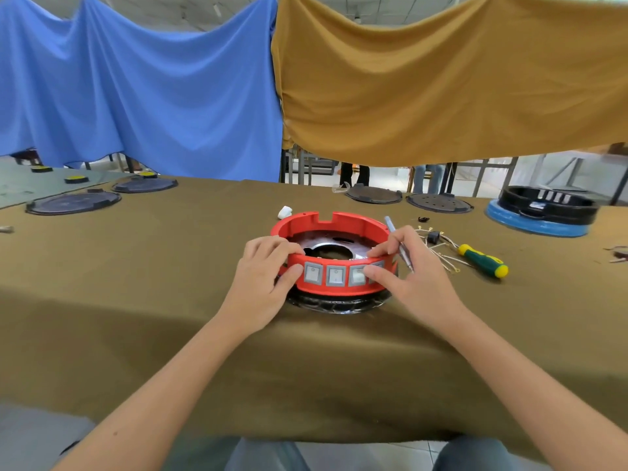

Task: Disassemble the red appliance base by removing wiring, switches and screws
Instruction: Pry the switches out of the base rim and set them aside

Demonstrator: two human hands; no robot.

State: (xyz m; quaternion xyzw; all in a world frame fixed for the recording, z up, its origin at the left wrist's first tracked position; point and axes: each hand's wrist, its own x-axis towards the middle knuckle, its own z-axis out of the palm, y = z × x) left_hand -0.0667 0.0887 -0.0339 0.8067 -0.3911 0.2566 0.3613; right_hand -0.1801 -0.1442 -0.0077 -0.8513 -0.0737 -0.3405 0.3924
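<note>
Both hands' grip pinches red base [334, 232], fingers curled.

No words, brand names or numbers can be read anywhere from here. The only marks are small, faint symbols on the grey rocker switches [335, 275] set in the front of the red appliance base [353, 223], a little circle near the top of each, too small to make out for certain.

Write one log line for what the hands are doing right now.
left hand: grips round red plastic appliance base | right hand: holds thin silver tool, thumb on grey square switch | green-yellow screwdriver: on table
</note>
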